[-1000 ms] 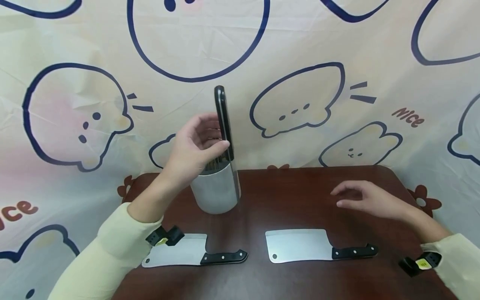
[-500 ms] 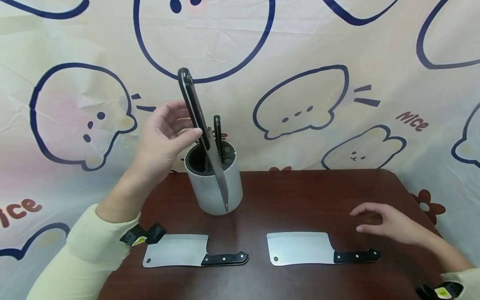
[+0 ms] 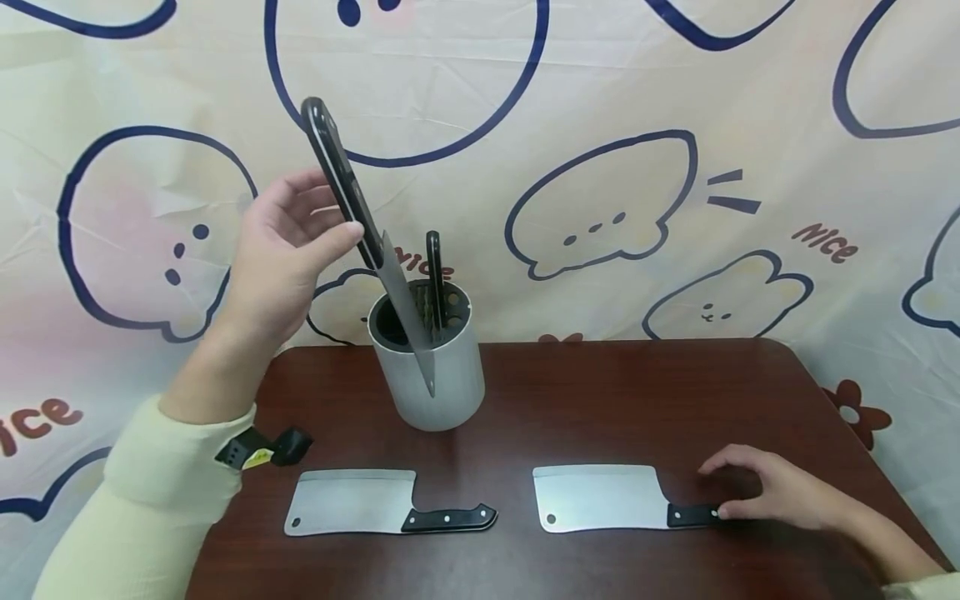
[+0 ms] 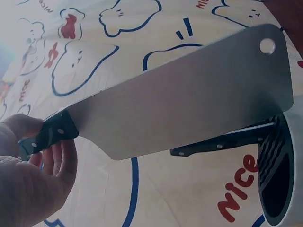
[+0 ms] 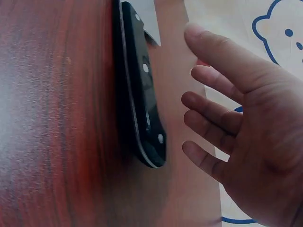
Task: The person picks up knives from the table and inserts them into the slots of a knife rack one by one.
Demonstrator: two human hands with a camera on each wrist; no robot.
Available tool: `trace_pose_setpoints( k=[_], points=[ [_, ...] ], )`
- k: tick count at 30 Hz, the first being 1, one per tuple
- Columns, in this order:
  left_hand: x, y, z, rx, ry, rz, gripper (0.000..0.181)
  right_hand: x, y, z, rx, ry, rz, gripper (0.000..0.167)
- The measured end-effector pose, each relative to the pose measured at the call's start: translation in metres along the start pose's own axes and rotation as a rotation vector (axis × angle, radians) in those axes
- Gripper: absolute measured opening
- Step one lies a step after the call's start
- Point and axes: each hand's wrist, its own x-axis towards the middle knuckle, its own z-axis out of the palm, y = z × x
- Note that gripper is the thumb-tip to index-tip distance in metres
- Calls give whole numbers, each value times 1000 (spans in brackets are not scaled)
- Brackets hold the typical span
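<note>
My left hand [image 3: 281, 237] grips the black handle of a cleaver [image 4: 189, 94], its broad blade tilted above the round grey knife block [image 3: 461, 379]. In the head view that blade shows nearly edge-on. Another black-handled knife [image 3: 435, 271] stands in the block, its blade mostly hidden. On the table lies a second cleaver [image 3: 600, 498], handle to the right. Over that handle hovers my right hand [image 3: 787, 492], fingers loosely bent and thumb apart; the right wrist view shows a gap between fingers and handle [image 5: 144, 90]. A third cleaver [image 3: 356, 500] lies flat to the left.
Everything stands on a dark reddish-brown wooden table [image 3: 637, 400] with rounded corners. A cream cloth [image 3: 600, 75] printed with cartoon outlines hangs behind and beside it. The knife block is near the table's back edge, left of the middle.
My left hand has drawn the cleaver up out of the knife block and moved it left, tilting it. The right hand has come down and nearer to the right cleaver's handle.
</note>
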Motion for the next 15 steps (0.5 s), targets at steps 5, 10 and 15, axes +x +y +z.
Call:
trace_pose_setpoints(
  k=[5, 10, 15],
  points=[
    [9, 3, -3, -73, 23, 26, 42, -2, 7, 8, -6, -28, -39, 41],
    [16, 6, -4, -40, 66, 40, 44, -2, 11, 13, -15, -67, -31, 39],
    [22, 2, -5, -43, 85, 47, 45, -1, 12, 16, -37, -101, 11, 37]
  ],
)
